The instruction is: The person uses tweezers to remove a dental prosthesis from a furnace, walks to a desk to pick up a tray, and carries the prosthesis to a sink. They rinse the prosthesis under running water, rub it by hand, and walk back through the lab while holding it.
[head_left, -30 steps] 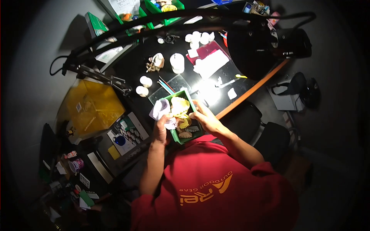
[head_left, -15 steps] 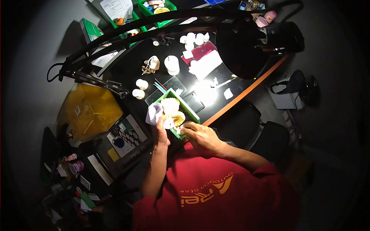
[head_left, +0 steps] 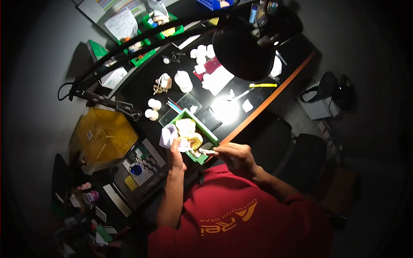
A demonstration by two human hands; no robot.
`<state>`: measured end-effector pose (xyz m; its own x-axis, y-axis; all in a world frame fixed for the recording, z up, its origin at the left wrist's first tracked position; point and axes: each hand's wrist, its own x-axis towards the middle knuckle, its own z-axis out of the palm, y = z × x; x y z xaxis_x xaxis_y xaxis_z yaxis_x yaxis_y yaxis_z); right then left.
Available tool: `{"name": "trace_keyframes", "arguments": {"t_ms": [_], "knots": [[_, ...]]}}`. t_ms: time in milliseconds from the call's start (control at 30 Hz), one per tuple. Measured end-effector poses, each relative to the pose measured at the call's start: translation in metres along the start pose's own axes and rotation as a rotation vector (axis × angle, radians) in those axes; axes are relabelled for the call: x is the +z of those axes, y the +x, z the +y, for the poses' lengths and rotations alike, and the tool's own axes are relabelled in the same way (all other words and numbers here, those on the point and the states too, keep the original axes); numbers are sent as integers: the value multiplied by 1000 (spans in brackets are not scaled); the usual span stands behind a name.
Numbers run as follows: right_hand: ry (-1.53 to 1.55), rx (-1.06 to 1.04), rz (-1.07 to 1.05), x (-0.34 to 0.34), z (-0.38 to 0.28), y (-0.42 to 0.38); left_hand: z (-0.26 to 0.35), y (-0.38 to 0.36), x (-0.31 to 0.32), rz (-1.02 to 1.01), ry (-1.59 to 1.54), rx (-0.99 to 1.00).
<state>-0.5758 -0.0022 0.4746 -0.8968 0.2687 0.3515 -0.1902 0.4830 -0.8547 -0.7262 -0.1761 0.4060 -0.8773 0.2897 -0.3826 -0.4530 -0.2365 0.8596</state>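
Fingers of our right hand (head_left: 234, 155) pinch a small pale dental piece (head_left: 208, 151) at the near corner of the green tray (head_left: 205, 130), whose long axis runs away up-left across the black bench. Our left hand (head_left: 175, 151) clamps crumpled white tissue (head_left: 168, 135) against the tray's left wall. Half a second ago the right hand lay lower over that corner; now the piece is lifted clear.

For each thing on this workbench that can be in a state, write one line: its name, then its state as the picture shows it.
green tray: open-topped, filled with dental casts
white paper: crumpled, gripped by left hand
small cast: pinched in right hand, at the tray's near end
desk lamp: switched on, lighting the desk
white jar: upright
yellow box: closed
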Motion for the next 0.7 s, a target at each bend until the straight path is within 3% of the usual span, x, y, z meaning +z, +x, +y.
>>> {"name": "trace_keyframes", "arguments": {"t_ms": [200, 267, 300, 333, 400, 433, 700], "knots": [[17, 239, 224, -69, -4, -12, 28, 38, 50, -202, -102, -92], [39, 345, 356, -84, 17, -16, 59, 49, 98, -168, -33, 107], [-8, 342, 370, -93, 28, -14, 44, 81, 100, -213, -133, 115], [-56, 341, 386, -102, 40, -11, 58, 90, 112, -425, -174, 62], [-109, 311, 372, -118, 55, 2, 84, 109, 159, -270, -108, 7], [-127, 300, 369, -125, 63, 7, 57, 158, 157, -306, -127, 39], [-169, 323, 412, -182, 113, 40, 100, 302, 300, -580, -337, 36]]}}
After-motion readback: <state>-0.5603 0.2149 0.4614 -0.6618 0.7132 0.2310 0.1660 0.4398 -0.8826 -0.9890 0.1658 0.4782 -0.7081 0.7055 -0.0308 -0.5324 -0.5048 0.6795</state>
